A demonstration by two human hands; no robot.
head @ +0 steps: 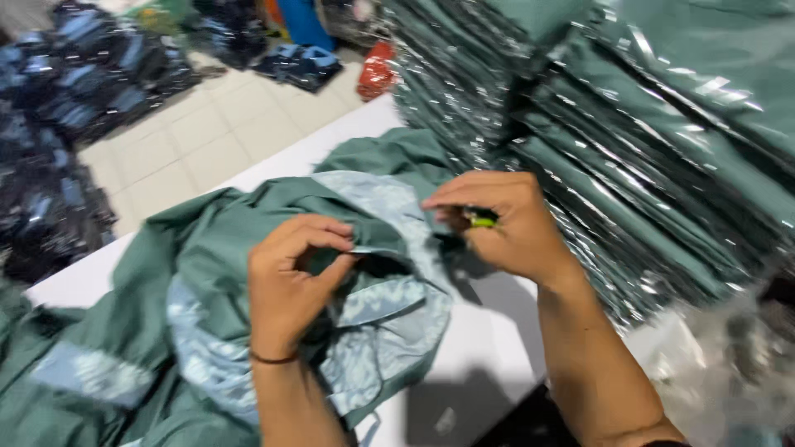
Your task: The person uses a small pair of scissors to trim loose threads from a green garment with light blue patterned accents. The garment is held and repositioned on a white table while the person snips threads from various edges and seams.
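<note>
a dull green garment (240, 240) with pale blue patterned trim lies at centre, green bagged stacks (629, 124) upper right, dark blue bundles (74, 74) upper left, a yellow-green tool (482, 220) mid-frame.

- Even, bright indoor light falls from overhead, with no dim corners.
- The stack of green garments in clear plastic bags (662, 132) throws back white streaks of glare.
- The arms cast soft grey shadows on the white counter (489, 331), darkest at its near edge.
- Motion blur smears everything; the stack's right side and the dark blue bundles on the tiled floor (74, 91) are the most smeared.
- The pale floor tiles (207, 132) look slightly washed out.
</note>
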